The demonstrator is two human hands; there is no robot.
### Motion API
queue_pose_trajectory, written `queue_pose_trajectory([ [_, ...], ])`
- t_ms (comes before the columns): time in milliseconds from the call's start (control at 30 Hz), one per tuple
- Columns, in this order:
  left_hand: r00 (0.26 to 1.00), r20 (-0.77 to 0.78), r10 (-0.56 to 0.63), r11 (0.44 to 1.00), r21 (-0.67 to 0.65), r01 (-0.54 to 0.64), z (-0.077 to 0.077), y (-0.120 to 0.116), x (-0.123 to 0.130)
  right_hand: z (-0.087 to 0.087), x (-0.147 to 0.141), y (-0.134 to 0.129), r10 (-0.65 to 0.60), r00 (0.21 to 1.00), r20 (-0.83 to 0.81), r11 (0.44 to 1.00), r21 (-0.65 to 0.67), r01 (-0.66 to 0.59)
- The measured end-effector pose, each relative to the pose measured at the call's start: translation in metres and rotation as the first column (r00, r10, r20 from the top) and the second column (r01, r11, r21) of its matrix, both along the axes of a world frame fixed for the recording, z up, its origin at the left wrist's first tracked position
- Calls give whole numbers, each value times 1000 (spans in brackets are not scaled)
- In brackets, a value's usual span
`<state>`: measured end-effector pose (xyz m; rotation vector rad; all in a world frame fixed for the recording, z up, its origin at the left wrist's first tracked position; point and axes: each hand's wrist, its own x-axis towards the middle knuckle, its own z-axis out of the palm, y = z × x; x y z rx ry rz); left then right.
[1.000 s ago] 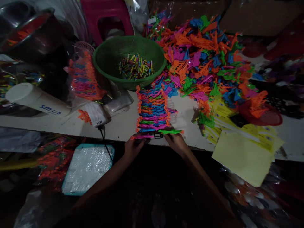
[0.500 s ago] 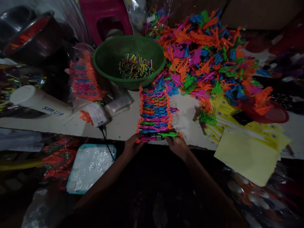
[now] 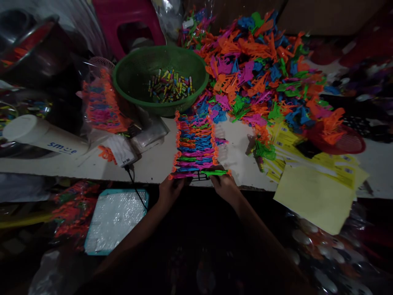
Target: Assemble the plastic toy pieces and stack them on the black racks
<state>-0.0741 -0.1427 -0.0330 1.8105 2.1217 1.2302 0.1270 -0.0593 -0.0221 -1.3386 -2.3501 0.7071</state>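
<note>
Two hands (image 3: 169, 191) (image 3: 226, 190), one stool (image 3: 130, 10), plastic pieces (image 3: 196, 145) (past counting)

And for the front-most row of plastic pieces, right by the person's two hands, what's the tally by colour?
Pink piece, by the left hand: 1
Green piece, by the right hand: 1
Total: 2

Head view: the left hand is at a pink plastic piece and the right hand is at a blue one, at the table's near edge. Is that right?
Not quite: the head view shows the right hand at a green piece, not blue. The left hand is at a pink piece, at the table's near edge.
</note>
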Motion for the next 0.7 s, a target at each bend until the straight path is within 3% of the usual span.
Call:
queue_pose_trajectory([
  [333, 999, -39, 15, 1000, 28, -14, 4, -1, 6, 3, -1, -2, -16, 998, 68, 1000, -17, 17],
  [467, 999, -43, -33, 999, 12, 33, 5, -1, 6, 0, -1, -1, -23, 998, 64, 1000, -10, 24],
  [700, 991, -137, -3, 1000, 15, 5, 5, 2, 7, 4, -2, -1, -31, 996, 87, 999, -37, 34],
])
